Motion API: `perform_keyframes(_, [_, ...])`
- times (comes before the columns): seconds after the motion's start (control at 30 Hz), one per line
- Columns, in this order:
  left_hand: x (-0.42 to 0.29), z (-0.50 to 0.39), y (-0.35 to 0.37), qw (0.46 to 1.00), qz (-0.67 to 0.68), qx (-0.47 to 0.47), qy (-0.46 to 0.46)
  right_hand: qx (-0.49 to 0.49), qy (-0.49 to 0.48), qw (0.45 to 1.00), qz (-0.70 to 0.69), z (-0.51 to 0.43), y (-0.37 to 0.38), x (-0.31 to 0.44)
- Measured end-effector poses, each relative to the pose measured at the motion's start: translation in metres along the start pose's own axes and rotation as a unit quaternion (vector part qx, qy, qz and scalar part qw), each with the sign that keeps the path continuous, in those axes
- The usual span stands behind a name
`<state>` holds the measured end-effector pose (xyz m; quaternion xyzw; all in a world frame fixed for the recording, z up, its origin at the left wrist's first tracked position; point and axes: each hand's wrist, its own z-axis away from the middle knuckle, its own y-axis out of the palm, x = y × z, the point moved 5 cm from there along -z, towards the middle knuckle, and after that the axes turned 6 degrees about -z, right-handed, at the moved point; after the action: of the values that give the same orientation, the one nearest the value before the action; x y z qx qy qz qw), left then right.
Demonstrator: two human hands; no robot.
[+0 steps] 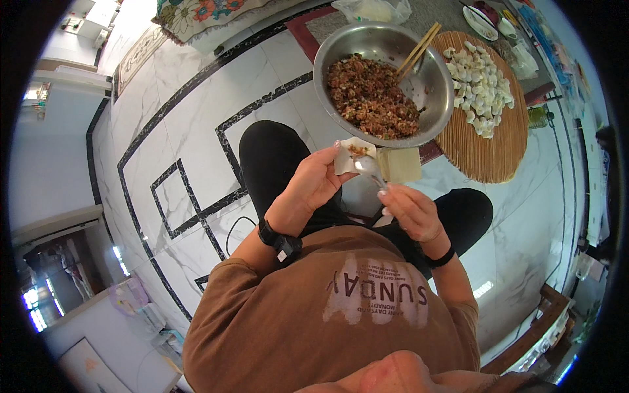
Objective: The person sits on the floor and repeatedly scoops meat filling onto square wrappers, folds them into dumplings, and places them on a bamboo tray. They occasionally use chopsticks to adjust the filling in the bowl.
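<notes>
My left hand (314, 177) holds a square dough wrapper (346, 159) between thumb and fingers, with a little minced filling on it. In my right hand (413, 209) is a metal spoon (369, 169), its bowl against the filling on the wrapper. A stack of square wrappers (405, 166) lies just right of the held one, at the near rim of a large steel bowl (444, 110). Minced filling (371, 96) covers much of the bowl's bottom, and a pair of wooden chopsticks (420, 49) leans in it. Many folded dumplings (479, 88) lie on a round slatted mat (484, 152) to the right.
The bowl and mat rest on a low table (437, 12) with a dark red edge. A clear plastic bag (373, 10) lies behind the bowl; a white dish (479, 23) and a small cup (507, 28) stand at the back right. My knees are close below the table.
</notes>
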<state>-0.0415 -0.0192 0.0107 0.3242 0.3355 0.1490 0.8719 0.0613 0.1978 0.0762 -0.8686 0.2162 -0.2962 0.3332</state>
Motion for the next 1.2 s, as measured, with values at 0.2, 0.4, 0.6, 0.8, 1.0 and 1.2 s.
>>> perform_keyframes(0.2, [-0.001, 0.003, 0.010, 0.999, -0.002, 0.054, 0.008, -0.078, 0.154, 0.985, 0.005, -0.033, -0.014, -0.055])
perform_keyframes(0.4, [0.001, 0.013, 0.022, 0.993, -0.086, 0.077, 0.000, -0.088, 0.195, 0.976, 0.034, -0.031, -0.019, -0.042])
perform_keyframes(0.6, [0.011, 0.020, 0.042, 0.975, -0.180, 0.117, -0.059, -0.056, 0.084, 0.994, 0.048, -0.025, -0.031, -0.002])
perform_keyframes(0.8, [0.009, 0.035, 0.088, 0.892, -0.365, 0.264, 0.029, -0.091, 0.167, 0.982, -0.006, -0.036, -0.044, -0.001])
perform_keyframes(1.0, [0.004, 0.030, 0.117, 0.844, -0.474, 0.236, 0.084, -0.174, 0.337, 0.905, -0.193, -0.022, -0.043, -0.006])
perform_keyframes(1.2, [0.006, 0.018, 0.140, 0.857, -0.452, 0.235, 0.082, -0.333, 0.345, 0.810, -0.336, 0.002, -0.052, -0.016])
